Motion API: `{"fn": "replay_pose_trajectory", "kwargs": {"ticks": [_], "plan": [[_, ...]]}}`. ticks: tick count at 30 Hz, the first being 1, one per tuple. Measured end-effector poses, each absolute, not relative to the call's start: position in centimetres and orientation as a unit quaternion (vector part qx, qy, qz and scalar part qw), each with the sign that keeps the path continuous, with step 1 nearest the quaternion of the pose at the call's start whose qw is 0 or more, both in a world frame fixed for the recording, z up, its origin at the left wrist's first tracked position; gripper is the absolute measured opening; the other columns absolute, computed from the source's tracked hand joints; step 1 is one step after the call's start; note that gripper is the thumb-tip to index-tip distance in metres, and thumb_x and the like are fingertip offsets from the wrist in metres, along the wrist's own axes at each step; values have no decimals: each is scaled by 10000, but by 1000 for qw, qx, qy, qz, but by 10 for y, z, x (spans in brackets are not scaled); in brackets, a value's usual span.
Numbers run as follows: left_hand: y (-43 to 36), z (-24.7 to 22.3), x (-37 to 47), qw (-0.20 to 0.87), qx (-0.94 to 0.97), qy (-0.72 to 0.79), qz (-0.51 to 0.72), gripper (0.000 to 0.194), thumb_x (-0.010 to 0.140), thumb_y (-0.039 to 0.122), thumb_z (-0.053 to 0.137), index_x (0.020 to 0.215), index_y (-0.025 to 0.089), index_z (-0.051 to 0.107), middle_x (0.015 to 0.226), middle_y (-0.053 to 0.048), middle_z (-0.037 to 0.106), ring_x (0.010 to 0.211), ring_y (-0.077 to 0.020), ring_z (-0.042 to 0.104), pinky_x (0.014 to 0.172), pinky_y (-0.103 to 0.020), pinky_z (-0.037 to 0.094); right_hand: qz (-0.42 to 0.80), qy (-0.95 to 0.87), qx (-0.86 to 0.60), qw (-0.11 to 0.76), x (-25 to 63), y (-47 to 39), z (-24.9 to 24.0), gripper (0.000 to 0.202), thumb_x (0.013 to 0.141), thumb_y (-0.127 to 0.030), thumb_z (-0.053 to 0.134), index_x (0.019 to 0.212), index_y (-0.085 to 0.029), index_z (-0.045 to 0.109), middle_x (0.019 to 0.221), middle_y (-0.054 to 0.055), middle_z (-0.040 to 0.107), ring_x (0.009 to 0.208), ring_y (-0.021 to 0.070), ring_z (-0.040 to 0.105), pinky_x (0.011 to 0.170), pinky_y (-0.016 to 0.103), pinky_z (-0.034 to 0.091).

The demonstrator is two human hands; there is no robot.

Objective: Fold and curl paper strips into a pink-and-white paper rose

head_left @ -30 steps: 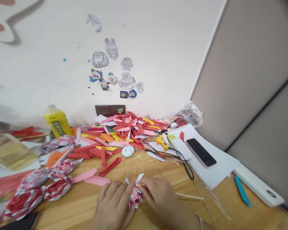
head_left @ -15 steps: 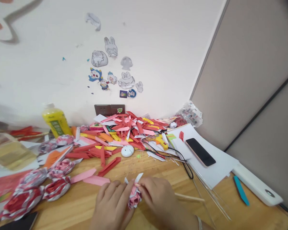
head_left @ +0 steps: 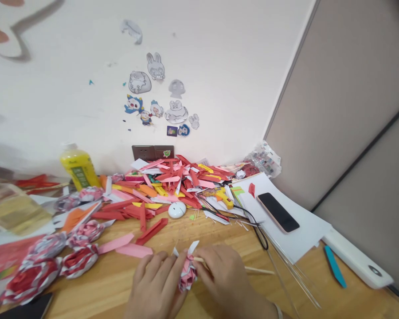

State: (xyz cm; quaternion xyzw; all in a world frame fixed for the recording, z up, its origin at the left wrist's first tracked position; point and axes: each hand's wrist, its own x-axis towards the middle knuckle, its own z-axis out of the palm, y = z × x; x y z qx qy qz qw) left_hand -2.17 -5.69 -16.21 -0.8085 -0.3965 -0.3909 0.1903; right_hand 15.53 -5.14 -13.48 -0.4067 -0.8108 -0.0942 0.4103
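Near the front of the table, my left hand (head_left: 158,279) is closed around a pink and white folded-paper flower (head_left: 187,275), its fingers along the flower's left side. A white paper tip sticks up from its top. My right hand (head_left: 221,270) is closed on a thin wooden stick (head_left: 259,270). The stick's near end shows at the fingertips, touching the flower's upper right side, and the rest comes out past the hand to the right. Part of the flower is hidden behind my left fingers.
A heap of folded red, pink and yellow paper strips (head_left: 173,177) lies by the wall. Finished paper flowers (head_left: 80,260) sit at left, near a yellow bottle (head_left: 80,168). A yellow glue gun (head_left: 224,198), white earbud case (head_left: 177,210), phone (head_left: 278,212) and teal cutter (head_left: 334,266) lie rightward.
The stick has shifted left through my right hand: more of it shows at the flower and less sticks out on the right. My left hand keeps hold of the flower.
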Motion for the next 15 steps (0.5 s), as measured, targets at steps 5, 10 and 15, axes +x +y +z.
{"fn": "replay_pose_trajectory", "kwargs": {"ticks": [5, 10, 15], "plan": [[-58, -164, -21, 184, -809, -396, -392, 274, 887, 245, 469, 1105, 179, 623, 885, -63, 712, 887, -253, 566, 894, -427, 333, -115, -811, -394, 417, 154, -50, -135, 369, 1019, -298, 258, 819, -196, 551, 639, 3, 629, 530, 159, 566, 505, 287, 283], [-57, -165, -21, 174, -807, -406, -392, 268, 885, 246, 485, 1106, 187, 624, 891, -58, 716, 885, -250, 572, 894, -425, 339, -125, -807, -394, 421, 152, -50, -133, 402, 1019, -280, 229, 766, -201, 531, 591, -6, 598, 487, 157, 536, 479, 293, 265], [-57, -165, -23, 181, -812, -401, -384, 285, 891, 267, 472, 1121, 179, 616, 898, -64, 716, 888, -255, 571, 891, -428, 338, -121, -808, -396, 419, 151, -52, -132, 397, 1016, -274, 221, 772, -202, 526, 600, -5, 602, 494, 157, 541, 482, 291, 266]]}}
